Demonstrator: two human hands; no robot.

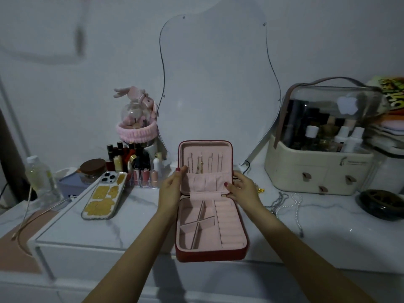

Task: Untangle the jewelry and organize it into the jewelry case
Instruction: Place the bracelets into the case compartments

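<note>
Your forearms reach in from below, and the jewelry case (211, 202) stands open between them, long axis running away from you. Your left hand (171, 186) grips the lid's left edge, your right hand (242, 189) its right edge near the hinge. The tangled chains (284, 202) lie on the marble top (135, 215) just right of that hand, so it looks nearer.

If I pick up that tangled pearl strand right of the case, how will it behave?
The pearl strand looks limp, so it would likely drape and swing. It lies against a beaded chain, so that may lift too. On the glossy marble top it should slide easily.
</note>
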